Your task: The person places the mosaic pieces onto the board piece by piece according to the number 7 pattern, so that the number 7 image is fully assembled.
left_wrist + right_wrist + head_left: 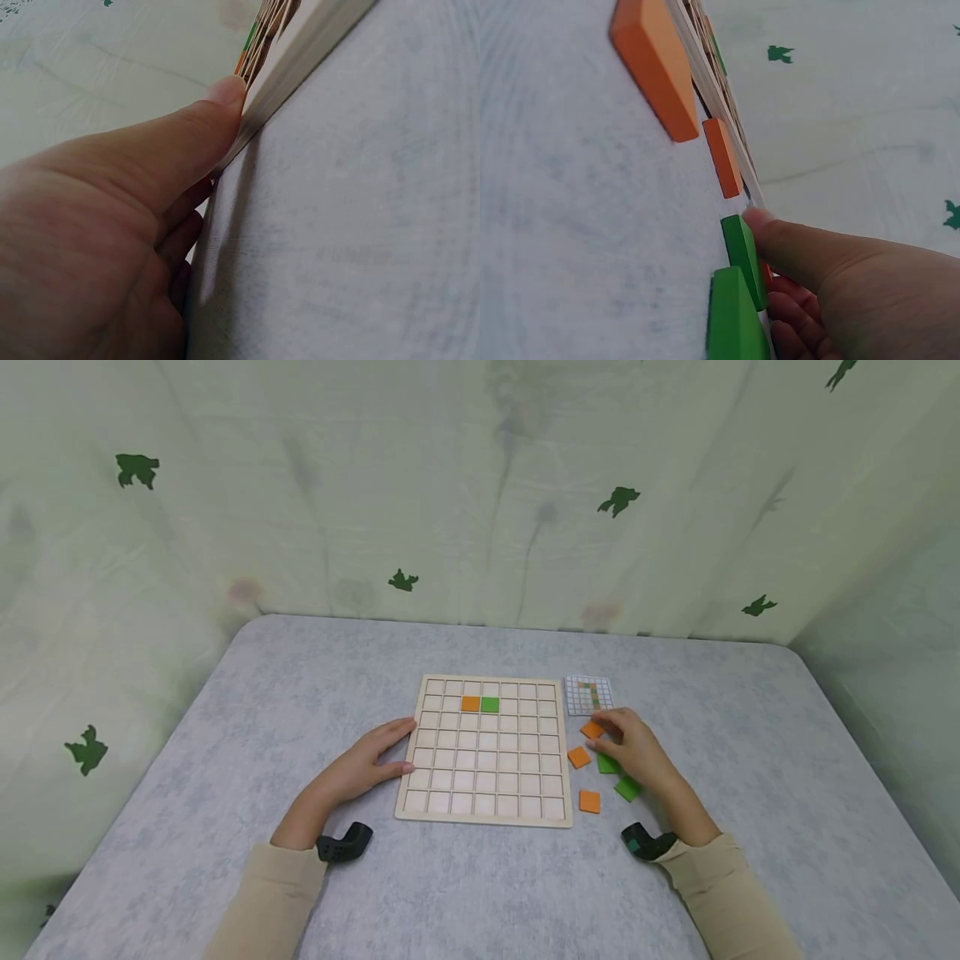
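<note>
Left hand (363, 766) spread at the board (483, 819), our right hand (633, 747) pinches the far orange tile (591, 729), likely light, stiff, best edge-held

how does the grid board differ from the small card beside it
The grid board is far larger than the card. The board holds one orange tile and one green tile; the card shows a longer orange-and-green pattern. The board is pale wood-coloured, the card mostly white. Both bear a square grid.
</note>
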Available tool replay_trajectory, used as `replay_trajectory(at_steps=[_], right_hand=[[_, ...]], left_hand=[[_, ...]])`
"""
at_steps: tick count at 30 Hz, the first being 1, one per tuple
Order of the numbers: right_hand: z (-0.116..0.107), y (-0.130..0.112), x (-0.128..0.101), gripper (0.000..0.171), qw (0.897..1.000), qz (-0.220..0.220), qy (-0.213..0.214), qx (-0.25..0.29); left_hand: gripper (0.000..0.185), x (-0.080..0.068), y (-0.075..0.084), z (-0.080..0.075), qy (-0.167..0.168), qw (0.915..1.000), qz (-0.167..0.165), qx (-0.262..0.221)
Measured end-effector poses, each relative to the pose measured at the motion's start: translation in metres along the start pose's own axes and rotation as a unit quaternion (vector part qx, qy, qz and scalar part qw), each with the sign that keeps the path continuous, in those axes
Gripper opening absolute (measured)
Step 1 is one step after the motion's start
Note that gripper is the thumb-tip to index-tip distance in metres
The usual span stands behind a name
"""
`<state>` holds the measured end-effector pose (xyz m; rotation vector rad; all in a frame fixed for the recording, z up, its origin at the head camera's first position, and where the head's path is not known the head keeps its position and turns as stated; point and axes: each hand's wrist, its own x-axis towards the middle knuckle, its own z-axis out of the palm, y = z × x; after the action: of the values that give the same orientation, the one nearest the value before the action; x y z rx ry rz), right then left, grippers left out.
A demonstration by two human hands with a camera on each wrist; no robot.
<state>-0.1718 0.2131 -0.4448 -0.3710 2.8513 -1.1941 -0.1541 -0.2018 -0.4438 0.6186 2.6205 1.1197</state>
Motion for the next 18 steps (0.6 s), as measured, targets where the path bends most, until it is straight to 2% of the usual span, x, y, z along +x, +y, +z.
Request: replay_trajectory(at_steps=[4,11,13,18], right_hand=[[0.001,0.0,0.0,0.032,1.0,0.008,0.005,-0.01],[-0.005,-0.008,-0.002,0.036,0.999,0.025,-0.024,0.01],[-0.008,-0.012,0.0,0.037,0.999,0.01,-0.028,0.015],[-0.009,-0.029,0.012,0.034,0.998,-0.065,-0.015,0.016]], left_hand=[[0.072,0.0,0.0,0.0,-0.001,1.0,0.0,0.0],[0.073,0.0,0.0,0.001,-0.004,1.0,0.0,-0.001],[0.072,0.0,0.0,0.001,-0.004,1.0,0.0,0.002],[0.072,0.001,-0.001,0.0,-0.002,1.0,0.0,0.009]])
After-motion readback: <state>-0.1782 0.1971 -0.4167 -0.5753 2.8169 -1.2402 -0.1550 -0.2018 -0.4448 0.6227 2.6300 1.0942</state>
